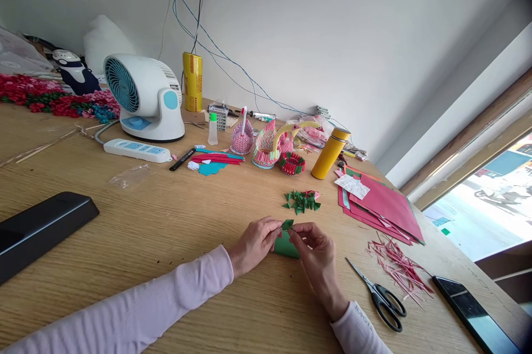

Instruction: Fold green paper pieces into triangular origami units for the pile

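Between my two hands is a small folded piece of green paper (287, 225), pinched from both sides. My left hand (260, 240) is closed on its left edge. The fingertips of my right hand (316, 249) pinch its right side. Under my hands a larger green paper (286, 246) lies on the table, partly covered by the fingers. Just beyond sits a pile of folded green paper triangles (302, 202) with a few pink ones. To the right of my right hand, black-handled scissors (380, 296) lie with their blades towards the back.
Pink paper strips (401, 265) and a phone (474, 312) lie at right, behind them coloured paper sheets (386, 204). A yellow bottle (330, 153) stands near folded-paper models (266, 146). Further left are a fan (145, 96), a power strip (137, 150) and a black object (45, 229).
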Action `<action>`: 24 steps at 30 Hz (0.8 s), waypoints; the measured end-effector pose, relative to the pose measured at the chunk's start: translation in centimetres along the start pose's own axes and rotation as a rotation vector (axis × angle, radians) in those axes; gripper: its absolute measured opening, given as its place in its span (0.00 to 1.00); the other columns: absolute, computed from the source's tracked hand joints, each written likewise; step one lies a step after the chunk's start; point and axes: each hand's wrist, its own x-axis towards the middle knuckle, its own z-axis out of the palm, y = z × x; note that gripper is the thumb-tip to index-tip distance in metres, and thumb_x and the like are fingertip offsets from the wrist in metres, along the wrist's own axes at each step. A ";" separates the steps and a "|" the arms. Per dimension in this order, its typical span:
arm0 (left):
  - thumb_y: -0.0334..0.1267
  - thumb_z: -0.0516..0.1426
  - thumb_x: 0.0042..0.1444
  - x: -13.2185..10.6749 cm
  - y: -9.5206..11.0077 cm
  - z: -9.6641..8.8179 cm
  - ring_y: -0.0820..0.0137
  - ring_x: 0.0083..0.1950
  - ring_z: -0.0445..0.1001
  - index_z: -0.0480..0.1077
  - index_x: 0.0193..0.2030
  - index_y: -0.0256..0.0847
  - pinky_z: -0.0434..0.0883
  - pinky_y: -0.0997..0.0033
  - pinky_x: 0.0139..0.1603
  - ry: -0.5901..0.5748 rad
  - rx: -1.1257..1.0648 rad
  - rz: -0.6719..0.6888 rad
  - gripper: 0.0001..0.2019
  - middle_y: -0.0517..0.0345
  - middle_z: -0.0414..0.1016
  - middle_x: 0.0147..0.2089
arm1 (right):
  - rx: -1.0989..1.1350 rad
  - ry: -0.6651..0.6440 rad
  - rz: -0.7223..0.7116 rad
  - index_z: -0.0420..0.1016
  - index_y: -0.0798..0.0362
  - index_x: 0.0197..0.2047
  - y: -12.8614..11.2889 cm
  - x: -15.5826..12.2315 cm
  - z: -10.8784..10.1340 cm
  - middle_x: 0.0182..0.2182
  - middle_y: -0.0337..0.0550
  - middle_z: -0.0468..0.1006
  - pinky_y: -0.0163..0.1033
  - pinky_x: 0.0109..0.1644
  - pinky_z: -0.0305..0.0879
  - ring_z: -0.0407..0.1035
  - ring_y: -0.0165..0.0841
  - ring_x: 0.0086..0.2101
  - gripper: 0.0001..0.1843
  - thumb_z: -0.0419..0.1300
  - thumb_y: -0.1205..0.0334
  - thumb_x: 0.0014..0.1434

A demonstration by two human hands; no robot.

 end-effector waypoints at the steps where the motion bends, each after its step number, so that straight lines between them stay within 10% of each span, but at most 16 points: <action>1: 0.35 0.44 0.63 0.0 0.0 0.0 0.77 0.24 0.64 0.67 0.31 0.35 0.62 0.78 0.29 0.002 0.009 0.009 0.14 0.62 0.64 0.26 | -0.012 0.008 -0.018 0.74 0.54 0.30 0.0 0.0 0.0 0.26 0.41 0.77 0.34 0.30 0.65 0.70 0.31 0.26 0.08 0.63 0.58 0.52; 24: 0.43 0.45 0.63 -0.1 0.2 -0.6 0.78 0.21 0.58 0.62 0.27 0.37 0.56 0.79 0.24 -0.194 -0.159 -0.046 0.17 0.66 0.59 0.20 | -0.018 -0.138 -0.137 0.74 0.53 0.43 1.0 1.0 -0.8 0.23 0.37 0.72 0.32 0.27 0.63 0.67 0.29 0.25 0.14 0.63 0.58 0.53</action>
